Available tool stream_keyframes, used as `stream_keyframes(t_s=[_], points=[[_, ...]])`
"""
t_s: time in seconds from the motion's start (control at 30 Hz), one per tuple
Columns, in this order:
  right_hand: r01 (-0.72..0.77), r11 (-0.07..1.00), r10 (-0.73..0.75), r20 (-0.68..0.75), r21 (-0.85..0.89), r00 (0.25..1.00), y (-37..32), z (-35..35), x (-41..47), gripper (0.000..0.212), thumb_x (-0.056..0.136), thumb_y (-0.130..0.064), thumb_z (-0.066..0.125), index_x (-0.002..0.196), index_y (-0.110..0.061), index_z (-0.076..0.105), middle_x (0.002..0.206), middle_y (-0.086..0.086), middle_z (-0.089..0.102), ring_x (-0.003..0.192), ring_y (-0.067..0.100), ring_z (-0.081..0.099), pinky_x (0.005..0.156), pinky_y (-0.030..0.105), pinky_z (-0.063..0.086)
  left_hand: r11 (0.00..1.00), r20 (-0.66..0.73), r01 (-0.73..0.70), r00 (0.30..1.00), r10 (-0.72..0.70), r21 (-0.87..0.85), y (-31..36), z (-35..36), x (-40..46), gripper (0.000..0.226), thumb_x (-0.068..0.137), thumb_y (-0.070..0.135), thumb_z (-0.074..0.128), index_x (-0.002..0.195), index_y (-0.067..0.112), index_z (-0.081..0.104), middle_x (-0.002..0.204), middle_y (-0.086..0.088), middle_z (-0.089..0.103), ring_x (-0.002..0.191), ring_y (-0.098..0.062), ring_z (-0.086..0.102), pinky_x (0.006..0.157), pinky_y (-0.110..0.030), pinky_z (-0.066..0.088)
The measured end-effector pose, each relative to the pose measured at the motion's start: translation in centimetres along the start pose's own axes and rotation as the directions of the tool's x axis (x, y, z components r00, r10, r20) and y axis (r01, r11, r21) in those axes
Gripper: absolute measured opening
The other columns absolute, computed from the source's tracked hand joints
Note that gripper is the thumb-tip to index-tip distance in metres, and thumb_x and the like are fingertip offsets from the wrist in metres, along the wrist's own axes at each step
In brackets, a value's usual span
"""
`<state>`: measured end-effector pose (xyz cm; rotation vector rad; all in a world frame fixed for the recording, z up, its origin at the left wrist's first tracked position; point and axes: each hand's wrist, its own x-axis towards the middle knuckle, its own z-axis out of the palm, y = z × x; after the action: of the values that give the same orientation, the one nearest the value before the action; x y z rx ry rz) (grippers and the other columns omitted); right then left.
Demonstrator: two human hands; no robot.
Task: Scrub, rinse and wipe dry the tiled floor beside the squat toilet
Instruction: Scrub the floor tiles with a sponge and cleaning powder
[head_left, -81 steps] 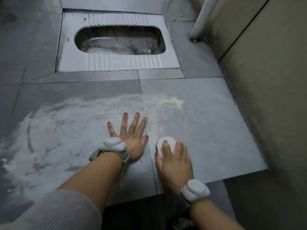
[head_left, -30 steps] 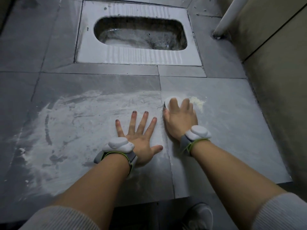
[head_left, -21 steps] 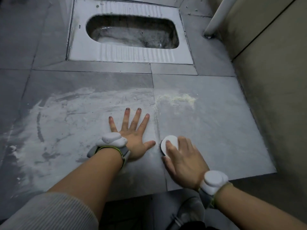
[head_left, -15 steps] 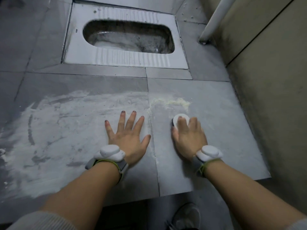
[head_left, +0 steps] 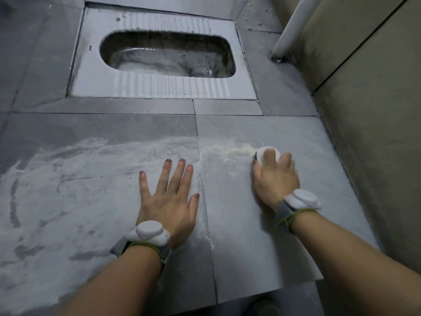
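The grey tiled floor [head_left: 250, 224] lies in front of the white squat toilet [head_left: 164, 87]. My right hand [head_left: 274, 179] presses a small white scrubber [head_left: 264, 153] onto the right tile, at the right end of a streak of yellowish powder [head_left: 230, 151]. Only the scrubber's far edge shows beyond my fingers. My left hand [head_left: 168, 199] rests flat with fingers spread on the left tile, just left of the grout line. White powdery smears [head_left: 57, 190] cover much of the left tile.
A beige wall [head_left: 376, 133] runs along the right side close to my right hand. A white pipe [head_left: 289, 28] meets the floor at the far right corner. The tiled step ends at the near edge, with a shoe [head_left: 262, 310] below it.
My right hand has slid the scrubber away from me and to the right, up to the powder streak. My left hand has stayed planted on the left tile.
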<state>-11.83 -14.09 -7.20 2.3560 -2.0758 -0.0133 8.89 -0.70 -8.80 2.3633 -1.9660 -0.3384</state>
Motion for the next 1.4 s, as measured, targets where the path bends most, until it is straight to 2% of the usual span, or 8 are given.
stream_keyframes(t_s=[0.17, 0.47, 0.63, 0.8, 1.07, 1.17, 1.3, 1.4], points=[[0.074, 0.997, -0.074, 0.008, -0.016, 0.997, -4.3, 0.2, 2.3, 0.038, 0.098, -0.044, 0.036, 0.123, -0.016, 0.038, 0.115, 0.022, 0.040, 0.100, 0.041, 0.044, 0.082, 0.046, 0.039, 0.999, 0.020, -0.008, 1.000, 0.007, 0.033, 0.1, -0.1, 0.2, 0.065, 0.097, 0.051, 0.015, 0.156, 0.024, 0.011, 0.164, 0.004, 0.005, 0.151, -0.022, 0.000, 0.115, -0.066, 0.006], [0.349, 0.937, -0.349, 0.033, 0.016, 0.937, -2.1, -0.3, -4.4, 0.046, 0.094, -0.049, 0.032, 0.124, -0.016, 0.041, 0.105, 0.020, 0.047, 0.085, 0.035, 0.046, 0.068, 0.040, 0.043, 0.999, 0.035, -0.007, 0.999, 0.006, 0.047, 0.1, -0.1, 0.3, 0.066, 0.097, 0.051, 0.018, 0.156, 0.023, 0.015, 0.164, 0.003, 0.008, 0.151, -0.023, 0.002, 0.114, -0.067, 0.008], [0.296, 0.955, -0.295, -0.074, 0.003, 0.953, -4.6, 0.9, 1.4, 0.036, 0.094, -0.044, 0.038, 0.115, -0.015, 0.042, 0.103, 0.024, 0.047, 0.084, 0.040, 0.048, 0.066, 0.042, 0.040, 0.999, 0.036, -0.009, 0.999, 0.007, 0.053, 0.0, 0.0, 0.2, 0.066, 0.097, 0.052, 0.015, 0.156, 0.024, 0.011, 0.164, 0.003, 0.005, 0.151, -0.023, 0.000, 0.115, -0.066, 0.006], [0.116, 0.993, -0.117, 0.011, 0.034, 0.993, -6.6, 0.4, 5.6, 0.040, 0.098, -0.045, 0.038, 0.127, -0.017, 0.040, 0.117, 0.021, 0.042, 0.101, 0.040, 0.045, 0.079, 0.044, 0.037, 0.999, 0.038, -0.004, 0.999, 0.003, 0.052, 0.0, -0.1, 0.3, 0.067, 0.096, 0.053, 0.012, 0.156, 0.025, 0.009, 0.164, 0.004, 0.002, 0.151, -0.023, -0.002, 0.115, -0.066, 0.005], [0.317, 0.948, -0.317, -0.003, 0.025, 0.949, -2.5, 0.3, -2.8, 0.045, 0.093, -0.048, 0.033, 0.122, -0.015, 0.041, 0.104, 0.022, 0.046, 0.085, 0.038, 0.046, 0.069, 0.043, 0.043, 0.999, 0.028, -0.009, 1.000, 0.008, 0.037, 0.0, -0.1, 0.2, 0.066, 0.097, 0.052, 0.019, 0.156, 0.023, 0.015, 0.164, 0.003, 0.007, 0.151, -0.023, 0.002, 0.114, -0.067, 0.007], [0.230, 0.973, -0.229, -0.061, 0.009, 0.972, -3.7, 0.6, 0.5, 0.038, 0.094, -0.045, 0.032, 0.117, -0.015, 0.038, 0.102, 0.024, 0.046, 0.085, 0.041, 0.049, 0.066, 0.043, 0.038, 0.999, 0.038, -0.014, 0.999, 0.012, 0.040, -0.1, -0.1, 0.2, 0.066, 0.097, 0.052, 0.019, 0.156, 0.023, 0.013, 0.164, 0.003, 0.006, 0.151, -0.023, 0.000, 0.114, -0.067, 0.006], [-0.016, 0.999, 0.014, 0.027, 0.049, 1.000, -5.5, 0.5, 5.3, 0.036, 0.098, -0.044, 0.037, 0.122, -0.018, 0.038, 0.116, 0.021, 0.041, 0.101, 0.040, 0.046, 0.081, 0.045, 0.037, 0.999, 0.030, -0.019, 0.999, 0.018, 0.039, -0.1, -0.1, 0.2, 0.067, 0.097, 0.053, 0.017, 0.156, 0.023, 0.012, 0.164, 0.002, 0.005, 0.151, -0.024, 0.000, 0.114, -0.067, 0.006], [0.091, 0.995, -0.091, -0.010, 0.050, 0.996, -5.2, 0.3, 3.0, 0.037, 0.096, -0.044, 0.038, 0.120, -0.015, 0.041, 0.111, 0.023, 0.043, 0.095, 0.041, 0.048, 0.076, 0.045, 0.040, 0.999, 0.049, -0.019, 0.999, 0.017, 0.038, -0.2, -0.2, 0.3, 0.066, 0.097, 0.053, 0.018, 0.156, 0.023, 0.013, 0.164, 0.002, 0.006, 0.151, -0.024, 0.001, 0.114, -0.067, 0.005]])
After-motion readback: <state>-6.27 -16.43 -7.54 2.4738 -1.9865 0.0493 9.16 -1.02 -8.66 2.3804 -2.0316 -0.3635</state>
